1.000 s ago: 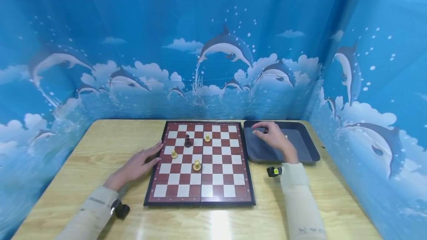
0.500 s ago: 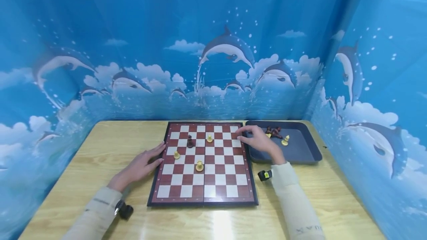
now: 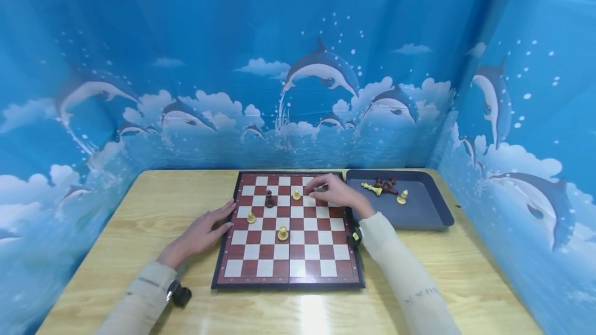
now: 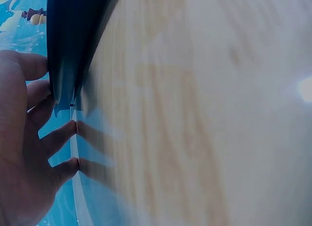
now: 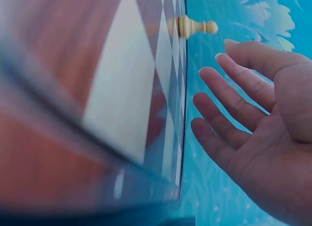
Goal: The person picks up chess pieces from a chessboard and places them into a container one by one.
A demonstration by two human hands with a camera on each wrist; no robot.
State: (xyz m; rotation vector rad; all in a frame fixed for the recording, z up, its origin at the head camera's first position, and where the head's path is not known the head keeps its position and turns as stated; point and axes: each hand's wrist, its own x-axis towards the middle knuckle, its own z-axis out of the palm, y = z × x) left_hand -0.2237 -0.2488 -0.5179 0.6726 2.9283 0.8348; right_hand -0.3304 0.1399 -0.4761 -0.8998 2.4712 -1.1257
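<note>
My left hand [image 3: 203,234] rests beside the chessboard [image 3: 307,268], its extended fingers touching the left edge; the left wrist view shows the fingers [image 4: 61,138] against the rim and tabletop. My right hand [image 3: 332,190] hovers over the board's far right half, fingers relaxed and spread, holding nothing visible in the right wrist view. Nearest to it is a cream pawn [image 3: 296,195], standing just left of the fingertips. Further left stand a tall dark chess piece [image 3: 270,199] and another cream pawn [image 3: 251,217]. A bigger cream chess piece [image 3: 283,233] stands near the fold.
A dark grey tray [image 3: 426,216] adjoins the board's right side. In it a cream piece [image 3: 372,188] and several dark pieces [image 3: 387,186] lie down, while another cream piece [image 3: 402,197] stands. A blue dolphin curtain [image 3: 298,118] borders the wooden table [image 3: 181,190] behind.
My right hand has moved left from above the tray to above the board, uncovering the pieces in the tray. My left hand has stayed at the board's edge.
</note>
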